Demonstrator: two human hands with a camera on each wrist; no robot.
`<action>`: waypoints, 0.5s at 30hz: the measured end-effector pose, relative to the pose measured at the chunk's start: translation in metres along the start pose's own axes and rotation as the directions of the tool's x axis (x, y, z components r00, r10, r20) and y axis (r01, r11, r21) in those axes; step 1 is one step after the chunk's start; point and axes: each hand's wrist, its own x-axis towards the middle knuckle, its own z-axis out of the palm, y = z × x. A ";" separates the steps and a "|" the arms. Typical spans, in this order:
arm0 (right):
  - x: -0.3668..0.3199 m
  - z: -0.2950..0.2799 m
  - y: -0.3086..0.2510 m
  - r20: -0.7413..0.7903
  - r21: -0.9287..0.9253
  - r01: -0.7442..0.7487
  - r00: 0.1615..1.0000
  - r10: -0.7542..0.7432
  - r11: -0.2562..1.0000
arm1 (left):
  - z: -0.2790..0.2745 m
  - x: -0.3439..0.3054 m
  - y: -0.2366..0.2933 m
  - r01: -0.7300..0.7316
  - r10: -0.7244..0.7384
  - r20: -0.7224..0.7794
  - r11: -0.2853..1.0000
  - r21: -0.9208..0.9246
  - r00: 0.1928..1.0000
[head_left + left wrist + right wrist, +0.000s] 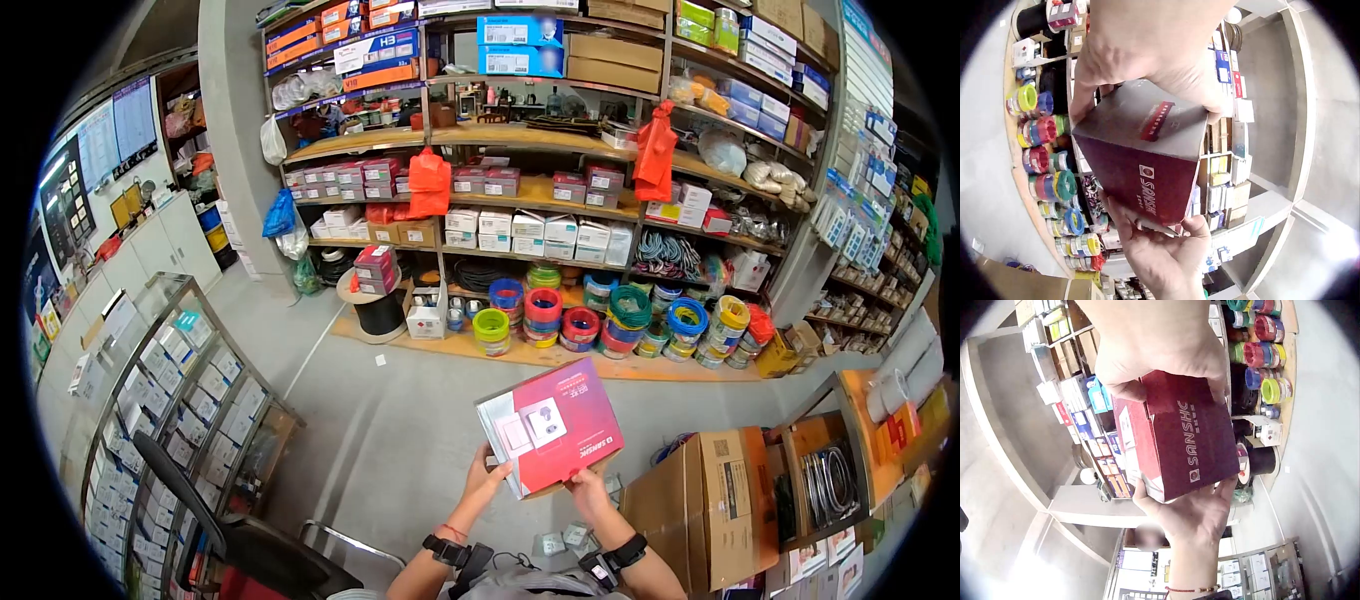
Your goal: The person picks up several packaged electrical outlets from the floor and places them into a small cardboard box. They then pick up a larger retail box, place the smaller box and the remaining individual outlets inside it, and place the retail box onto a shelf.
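Note:
Between both hands I hold a red-and-white cardboard box [552, 428] with pictures of a switch and a socket on its face. It is tilted, its printed face up toward the head camera. My left hand [484, 482] grips the lower left corner, thumb on the face and fingers passing under. At the lower right edge, my right hand [592, 490] grips with its thumb at the rim. In the left wrist view, a grey end of the box [1147, 119] shows beside a dark red side. The right wrist view shows a red side [1194, 440] lettered in white.
Ahead stands a shelf rack [540, 135] of boxed goods, with several coloured wire coils [543, 310] along its bottom. A glass display case [190, 400] and black chair [235, 530] are at left. A large carton [700, 510] stands at right, near a wooden shelf unit [825, 470].

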 end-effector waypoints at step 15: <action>-0.031 0.058 0.008 0.210 0.011 -0.210 0.956 0.203 0.978 | -0.044 -0.010 0.025 0.090 -0.088 0.019 0.979 -0.183 0.996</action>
